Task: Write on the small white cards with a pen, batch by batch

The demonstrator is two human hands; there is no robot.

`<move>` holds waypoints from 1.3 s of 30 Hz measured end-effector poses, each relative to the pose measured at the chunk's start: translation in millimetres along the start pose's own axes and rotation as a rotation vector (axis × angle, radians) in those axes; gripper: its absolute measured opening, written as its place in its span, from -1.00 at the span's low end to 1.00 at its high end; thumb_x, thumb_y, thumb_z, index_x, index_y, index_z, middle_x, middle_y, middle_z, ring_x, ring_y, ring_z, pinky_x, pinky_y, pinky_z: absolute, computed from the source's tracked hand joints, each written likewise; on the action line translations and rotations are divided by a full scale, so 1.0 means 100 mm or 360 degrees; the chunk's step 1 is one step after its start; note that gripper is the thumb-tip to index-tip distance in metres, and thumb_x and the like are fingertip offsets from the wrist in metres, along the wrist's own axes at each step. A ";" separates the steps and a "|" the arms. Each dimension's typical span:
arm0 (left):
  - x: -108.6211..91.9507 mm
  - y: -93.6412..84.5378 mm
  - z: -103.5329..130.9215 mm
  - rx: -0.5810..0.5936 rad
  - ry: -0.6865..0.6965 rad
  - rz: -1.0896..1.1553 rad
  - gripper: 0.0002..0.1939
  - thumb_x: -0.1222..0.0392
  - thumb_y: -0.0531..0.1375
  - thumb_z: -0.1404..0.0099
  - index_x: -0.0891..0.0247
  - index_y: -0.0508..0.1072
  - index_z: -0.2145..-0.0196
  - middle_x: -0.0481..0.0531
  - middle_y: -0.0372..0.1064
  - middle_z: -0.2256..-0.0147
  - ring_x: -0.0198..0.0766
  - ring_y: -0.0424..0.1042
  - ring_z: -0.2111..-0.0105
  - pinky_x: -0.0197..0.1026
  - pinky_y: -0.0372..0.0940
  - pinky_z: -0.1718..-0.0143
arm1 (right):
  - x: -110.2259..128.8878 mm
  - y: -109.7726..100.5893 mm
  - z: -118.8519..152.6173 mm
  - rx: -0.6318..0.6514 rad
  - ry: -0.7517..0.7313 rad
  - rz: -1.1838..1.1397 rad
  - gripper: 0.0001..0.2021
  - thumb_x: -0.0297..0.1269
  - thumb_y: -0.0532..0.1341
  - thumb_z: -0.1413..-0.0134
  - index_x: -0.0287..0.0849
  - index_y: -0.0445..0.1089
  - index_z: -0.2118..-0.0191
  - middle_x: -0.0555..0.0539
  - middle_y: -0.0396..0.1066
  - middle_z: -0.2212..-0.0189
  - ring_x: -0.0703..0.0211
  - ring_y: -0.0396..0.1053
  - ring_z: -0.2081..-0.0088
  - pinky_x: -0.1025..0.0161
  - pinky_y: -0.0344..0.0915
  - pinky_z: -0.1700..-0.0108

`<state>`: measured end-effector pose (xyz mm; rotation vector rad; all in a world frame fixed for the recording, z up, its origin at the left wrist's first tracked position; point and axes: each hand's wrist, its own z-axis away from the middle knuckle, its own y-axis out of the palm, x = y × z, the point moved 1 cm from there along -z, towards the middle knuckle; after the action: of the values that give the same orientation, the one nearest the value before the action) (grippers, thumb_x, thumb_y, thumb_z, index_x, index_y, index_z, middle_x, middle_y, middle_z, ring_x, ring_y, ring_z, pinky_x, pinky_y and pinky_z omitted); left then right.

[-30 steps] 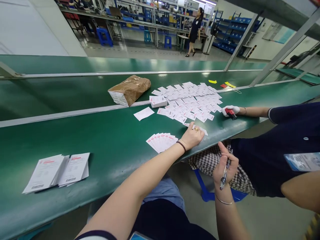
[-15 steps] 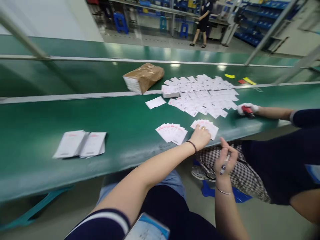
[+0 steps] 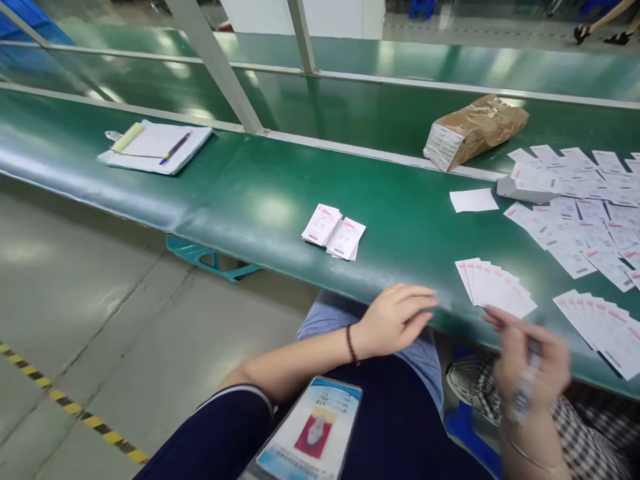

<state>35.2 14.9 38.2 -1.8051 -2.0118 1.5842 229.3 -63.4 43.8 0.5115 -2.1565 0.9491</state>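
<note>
My left hand hovers by the table's front edge, fingers loosely apart with nothing in them. My right hand, slightly blurred, grips a pen against the palm. Its index finger reaches the lower edge of a fan of white cards with red print; whether it touches them I cannot tell. A second fan of cards lies to the right, close to the edge. Left of my hands, two small stacks of printed cards, one beside the other, rest on the green table.
Many spread cards cover the right side, with a white box and a blank slip beside them. Behind stands a brown-wrapped pack. A clipboard with papers lies far left. Metal posts rise behind the table. Someone's checkered clothing shows at lower right.
The view has swung left, bringing the clipboard in. My left hand has come off the right-hand fan and back to the left. My right hand has moved toward the other fan, still with the pen.
</note>
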 end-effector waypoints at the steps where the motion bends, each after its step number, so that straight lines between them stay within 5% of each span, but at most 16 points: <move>1: 0.11 -0.10 0.18 -0.0147 -0.0094 0.0082 -0.77 0.23 0.04 -0.41 0.27 0.47 0.11 0.17 0.50 0.08 -0.27 0.50 0.12 -0.15 0.39 0.03 | 0.05 0.23 -0.07 0.0195 -0.0090 -0.0035 -0.85 -0.15 0.20 -0.17 -0.11 0.29 0.30 -0.19 0.57 0.28 0.00 0.56 0.36 -0.01 0.48 0.24; 5: 0.32 -0.46 0.73 -0.0399 -0.0284 0.0141 -0.79 0.36 0.13 -0.33 0.22 0.44 0.11 0.12 0.51 0.14 -0.25 0.51 0.17 -0.16 0.41 0.14 | 0.45 1.10 -0.36 0.0971 -0.0483 0.0168 -0.77 -0.10 0.27 -0.10 -0.07 0.28 0.23 -0.21 0.52 0.06 -0.08 0.52 0.13 -0.04 0.48 0.17; 9: 0.48 -0.84 1.04 -0.0549 -0.0439 0.0036 -0.73 0.46 0.16 -0.28 0.22 0.44 0.10 0.11 0.51 0.15 -0.26 0.49 0.20 -0.15 0.41 0.14 | 0.80 1.80 -0.59 0.1227 -0.0718 0.0387 -0.50 -0.04 0.42 0.14 -0.14 0.27 0.13 -0.34 0.36 -0.12 -0.34 0.32 -0.11 -0.27 0.37 0.03; 13: 0.64 -1.09 1.19 -0.0682 -0.0575 0.0009 -0.74 0.50 0.16 -0.26 0.25 0.45 0.14 0.09 0.51 0.19 -0.29 0.48 0.26 -0.20 0.41 0.21 | 0.87 2.15 -0.68 0.1380 -0.0612 0.0569 -0.29 -0.04 0.49 0.31 -0.22 0.23 0.04 -0.45 0.25 -0.17 -0.45 0.14 -0.24 -0.37 0.22 -0.12; 26: 0.96 -1.15 0.90 -0.0644 -0.0460 0.0191 -0.72 0.46 0.15 -0.28 0.22 0.44 0.10 0.07 0.52 0.17 -0.25 0.49 0.22 -0.15 0.42 0.18 | 0.79 2.05 -0.67 0.1344 -0.0122 0.0224 -0.46 -0.15 0.42 0.21 -0.04 0.05 0.21 -0.31 0.23 -0.22 -0.18 0.24 -0.23 -0.20 0.29 -0.10; 39: 0.88 -1.03 0.82 -0.0673 -0.0568 0.0221 -0.70 0.44 0.15 -0.28 0.18 0.43 0.07 0.08 0.50 0.14 -0.23 0.48 0.18 -0.12 0.40 0.13 | 0.64 1.90 -0.65 0.1296 -0.0225 0.0096 -0.43 -0.12 0.44 0.21 -0.01 0.02 0.21 -0.29 0.29 -0.19 -0.18 0.33 -0.16 -0.15 0.37 0.00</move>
<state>-118.5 45.6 15.0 -1.9382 -2.6019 1.7259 103.0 105.3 32.8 0.9139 -1.8351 1.8754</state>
